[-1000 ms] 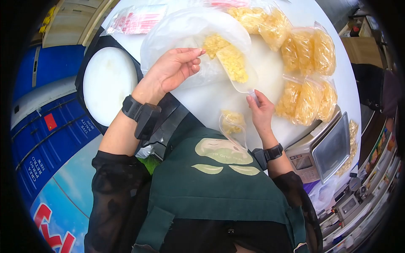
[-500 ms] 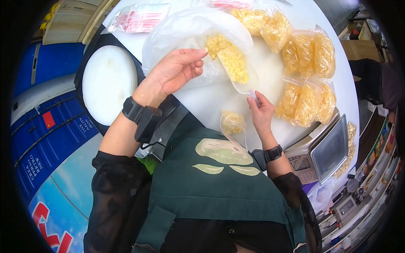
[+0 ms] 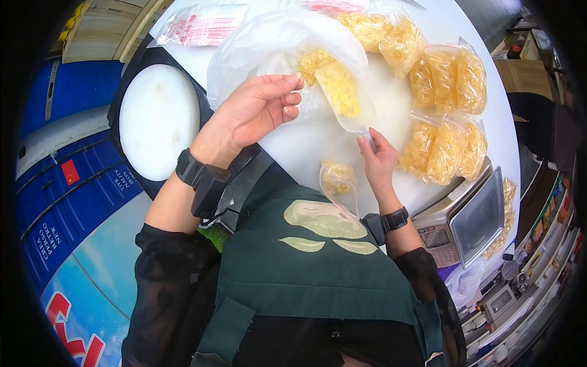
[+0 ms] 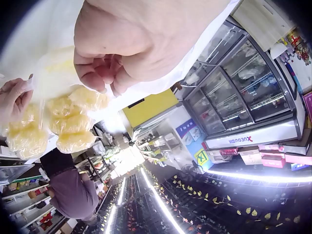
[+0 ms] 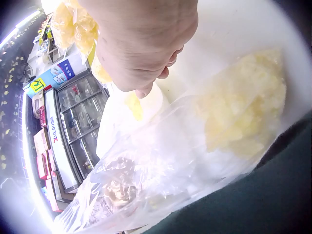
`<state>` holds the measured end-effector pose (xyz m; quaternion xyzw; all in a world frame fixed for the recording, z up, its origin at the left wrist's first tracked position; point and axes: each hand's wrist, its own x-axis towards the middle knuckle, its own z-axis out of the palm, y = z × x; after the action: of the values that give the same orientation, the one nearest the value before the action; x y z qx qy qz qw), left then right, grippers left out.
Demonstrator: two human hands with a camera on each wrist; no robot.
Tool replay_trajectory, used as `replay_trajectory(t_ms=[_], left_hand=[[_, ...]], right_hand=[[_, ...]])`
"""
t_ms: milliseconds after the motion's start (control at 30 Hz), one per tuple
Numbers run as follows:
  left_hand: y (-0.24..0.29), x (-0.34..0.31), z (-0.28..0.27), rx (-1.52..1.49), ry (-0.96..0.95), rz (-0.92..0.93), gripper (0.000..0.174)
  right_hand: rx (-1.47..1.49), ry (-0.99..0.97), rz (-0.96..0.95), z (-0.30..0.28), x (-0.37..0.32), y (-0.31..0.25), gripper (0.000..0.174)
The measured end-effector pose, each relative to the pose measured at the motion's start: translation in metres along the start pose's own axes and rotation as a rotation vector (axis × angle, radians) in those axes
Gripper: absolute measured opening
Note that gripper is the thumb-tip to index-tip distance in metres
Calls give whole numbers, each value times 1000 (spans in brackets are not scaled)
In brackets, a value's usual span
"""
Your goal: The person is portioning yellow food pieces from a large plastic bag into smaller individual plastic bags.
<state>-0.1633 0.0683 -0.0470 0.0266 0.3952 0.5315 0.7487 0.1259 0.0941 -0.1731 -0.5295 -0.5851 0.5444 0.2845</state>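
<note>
In the head view, my right hand (image 3: 380, 156) grips the handle of a translucent white scoop (image 3: 361, 119) loaded with pale yellow flakes. The scoop lies over the mouth of a big, thin plastic bag (image 3: 244, 46) that has more yellow flakes (image 3: 313, 61) inside. My left hand (image 3: 260, 113) hovers above the bag's near side, thumb and index fingertips pinched together by the flakes, other fingers curled. A tiny pale piece shows at those fingertips; I cannot tell what it is. Near the apron sits a small zip bag (image 3: 338, 176) partly filled with flakes, also large in the right wrist view.
Several filled bags of yellow flakes (image 3: 452, 76) line the table's right side. A scale (image 3: 471, 223) stands at the near right. Flat packs of red-striped bags (image 3: 205, 25) lie at the far left, above a white oval board (image 3: 159, 122).
My left hand has shifted slightly right and nearer my body, its fingertips staying pinched. The right hand and loaded scoop have hardly moved.
</note>
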Motion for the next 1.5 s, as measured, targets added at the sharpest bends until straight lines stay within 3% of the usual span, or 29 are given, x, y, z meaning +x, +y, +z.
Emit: replay_trajectory(t_ms=[267, 467, 567, 633, 833, 967, 1100, 1200, 1300, 1367, 1433, 1500], left_hand=[[-11, -11, 7, 63, 47, 7, 18], [-34, -22, 16, 123, 97, -61, 16], [-44, -23, 23, 150, 128, -102, 15], [-46, -23, 29, 215, 87, -109, 16], [-50, -28, 62, 344, 38, -82, 18], [-57, -30, 75, 366, -9, -79, 17], [-64, -30, 87, 315, -95, -151, 16], [-71, -30, 102, 385, -93, -214, 18], [-83, -30, 121, 518, -195, -277, 16], [-94, -35, 138, 812, -180, -184, 14], [-95, -35, 145, 963, -264, -193, 13], [-97, -27, 141, 1104, -343, -200, 13]], right_hand=[[-122, -7, -53, 5, 13, 6, 36], [-272, 29, -247, -2, 14, -10, 36], [-398, 34, -381, -11, 12, -44, 34], [-161, -5, -401, -12, 5, -78, 30], [-35, -126, -563, -7, -12, -151, 24], [-19, -37, -602, -7, -20, -152, 14], [-215, 195, -826, -19, -34, -141, 13], [-227, 313, -855, -34, -54, -135, 11], [-195, 388, -768, -54, -81, -124, 9], [-221, 465, -697, -73, -109, -112, 8], [-174, 588, -402, -92, -143, -86, 6], [-215, 844, -229, -120, -181, -43, 10]])
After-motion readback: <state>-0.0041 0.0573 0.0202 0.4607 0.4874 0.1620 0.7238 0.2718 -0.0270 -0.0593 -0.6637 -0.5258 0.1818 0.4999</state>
